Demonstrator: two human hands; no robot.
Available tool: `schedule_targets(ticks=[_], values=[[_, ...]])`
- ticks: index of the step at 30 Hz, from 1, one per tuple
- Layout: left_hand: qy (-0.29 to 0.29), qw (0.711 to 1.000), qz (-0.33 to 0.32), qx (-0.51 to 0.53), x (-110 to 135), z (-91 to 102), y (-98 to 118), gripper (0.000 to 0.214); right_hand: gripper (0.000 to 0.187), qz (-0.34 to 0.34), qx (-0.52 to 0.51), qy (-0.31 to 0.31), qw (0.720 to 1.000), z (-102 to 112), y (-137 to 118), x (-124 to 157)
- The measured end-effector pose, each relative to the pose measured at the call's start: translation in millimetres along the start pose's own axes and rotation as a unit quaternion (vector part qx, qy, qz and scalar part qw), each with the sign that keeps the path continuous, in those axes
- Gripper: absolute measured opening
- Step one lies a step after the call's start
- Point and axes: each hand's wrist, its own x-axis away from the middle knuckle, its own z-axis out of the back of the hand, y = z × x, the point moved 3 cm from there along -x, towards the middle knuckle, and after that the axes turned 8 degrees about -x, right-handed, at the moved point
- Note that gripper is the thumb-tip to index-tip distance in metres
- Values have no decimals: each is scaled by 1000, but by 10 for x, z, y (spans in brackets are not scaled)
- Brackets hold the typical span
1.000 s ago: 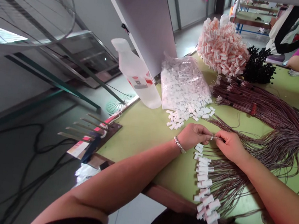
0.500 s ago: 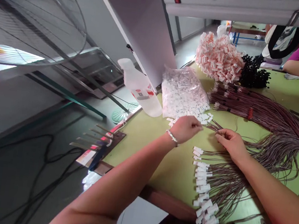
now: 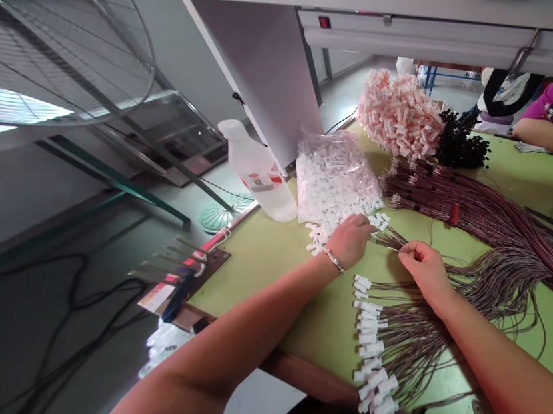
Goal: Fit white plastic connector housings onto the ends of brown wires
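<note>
Brown wires (image 3: 511, 263) sweep across the right of the frame, and a clear bag (image 3: 335, 177) slumps just above centre, packed with small white pieces. Down the lower middle stretches a ragged column of fitted connectors (image 3: 368, 349) on wire ends. Your left hand (image 3: 350, 239) dips, fingers curled, among loose connectors (image 3: 380, 222) near the centre; whether it has caught one, I can't tell. Your right hand (image 3: 423, 265), right of centre, pinches one thin wire (image 3: 393, 249), thumb and forefinger together near its tip.

One connector bag (image 3: 336, 177); one bottle (image 3: 262, 177); one bracelet (image 3: 334, 262)
</note>
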Motion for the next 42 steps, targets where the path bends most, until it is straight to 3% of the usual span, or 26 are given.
schedule_targets(ticks=[2,4,7,10,12,14,19,26,30,33,39,42], values=[[31,993,53,98,34,81,-42,25,16,20,39,-2,999,7,-6,9],[19,960,135,243,85,108,-65,24,20,49,79,-1,996,19,-25,28],[-72,844,252,468,197,26,-9,20,23,104,147,-2,984,26,-74,74],[-124,724,294,611,278,-68,101,16,22,129,218,-14,967,8,-105,113],[-140,671,299,664,291,-110,146,15,20,131,246,-22,960,-6,-108,123],[-153,642,305,687,286,-135,157,15,20,128,258,-28,957,-15,-104,123],[-174,636,304,688,266,-159,121,16,18,130,260,-32,956,-22,-105,116],[-196,665,288,661,280,-199,118,25,16,138,300,-52,943,-53,-118,128],[-201,666,275,664,296,-202,140,25,15,140,322,-47,935,-62,-131,133],[-184,682,276,652,293,-191,130,24,17,146,310,-41,939,-53,-148,134],[-179,652,296,674,276,-170,82,17,17,126,259,-31,957,-12,-149,129],[-190,657,280,674,280,-174,81,19,17,126,259,-44,957,-25,-143,130]])
